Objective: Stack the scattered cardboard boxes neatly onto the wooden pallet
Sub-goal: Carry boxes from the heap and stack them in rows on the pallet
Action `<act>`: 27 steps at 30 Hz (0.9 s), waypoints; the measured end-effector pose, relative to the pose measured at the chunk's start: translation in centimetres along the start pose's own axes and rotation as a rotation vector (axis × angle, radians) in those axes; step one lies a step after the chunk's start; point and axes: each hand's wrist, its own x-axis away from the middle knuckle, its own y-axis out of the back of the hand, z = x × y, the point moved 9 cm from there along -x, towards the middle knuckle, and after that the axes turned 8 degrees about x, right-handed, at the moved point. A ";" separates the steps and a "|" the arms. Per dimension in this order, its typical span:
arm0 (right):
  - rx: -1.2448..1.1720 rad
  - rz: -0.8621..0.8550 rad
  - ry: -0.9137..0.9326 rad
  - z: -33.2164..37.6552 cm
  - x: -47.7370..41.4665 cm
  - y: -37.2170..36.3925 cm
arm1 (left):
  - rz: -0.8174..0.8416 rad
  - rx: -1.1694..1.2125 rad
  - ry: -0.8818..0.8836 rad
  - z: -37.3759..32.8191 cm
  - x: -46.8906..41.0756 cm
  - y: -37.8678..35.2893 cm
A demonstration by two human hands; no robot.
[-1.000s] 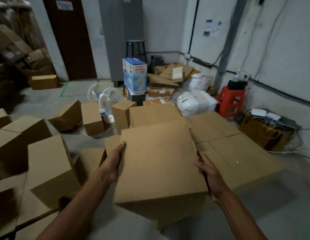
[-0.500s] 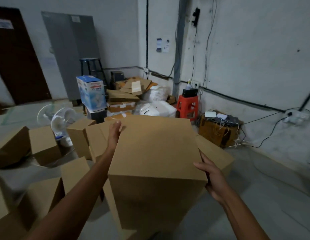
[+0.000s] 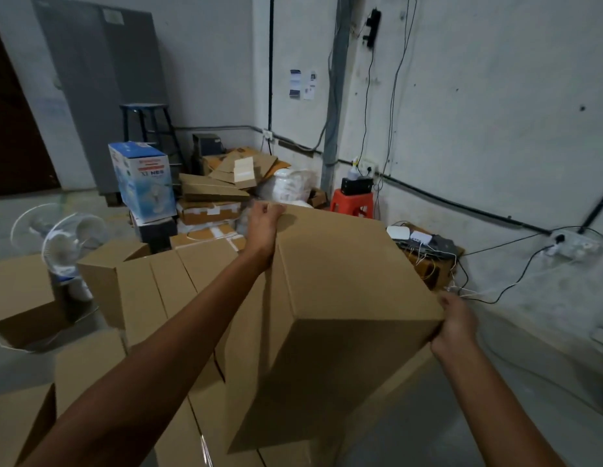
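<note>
Big cardboard box (image 3: 344, 281) mid-frame, tilted, held off floor between both hands. Left hand (image 3: 263, 230) at box's 11 o'clock corner, fingers curled over far edge, gripping. Right hand (image 3: 457, 326) at 4 o'clock corner, thumb on top face, other fingers hidden under corner, gripping. Loose boxes (image 3: 158, 288) at 9 o'clock. Blue carton (image 3: 143, 180) at 11, red stool (image 3: 352, 203) at 12.

A single camera, worn on the person's head; it looks forward and somewhat down, very near the cardboard box (image 3: 344, 281) that fills the near middle; it faces the far corner, grey cabinet (image 3: 101, 96) far left, red stool (image 3: 352, 203) beyond the box; wide lens, walls leaning at the edges.
</note>
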 end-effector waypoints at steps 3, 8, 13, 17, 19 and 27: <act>-0.185 -0.202 -0.154 -0.5 -3.8 -0.9 | -0.039 0.009 -0.033 1.6 -2.5 -2.1; -0.174 -0.166 -0.275 -1.3 -8.7 -3.8 | -0.047 -0.020 -0.060 3.7 -5.9 -4.6; -0.153 -0.099 -0.336 -0.7 -13.6 -4.9 | 0.094 -0.148 -0.014 3.5 -10.2 -7.8; -0.122 -0.032 -0.318 1.6 -17.9 -6.3 | 0.163 -0.220 0.063 4.7 -13.5 -9.9; -0.117 0.002 -0.292 2.8 -20.6 -6.7 | 0.160 -0.160 0.119 4.8 -14.1 -11.1; -0.062 0.195 -0.145 11.1 -31.6 -7.8 | 0.235 -0.113 0.258 5.5 -15.6 -18.5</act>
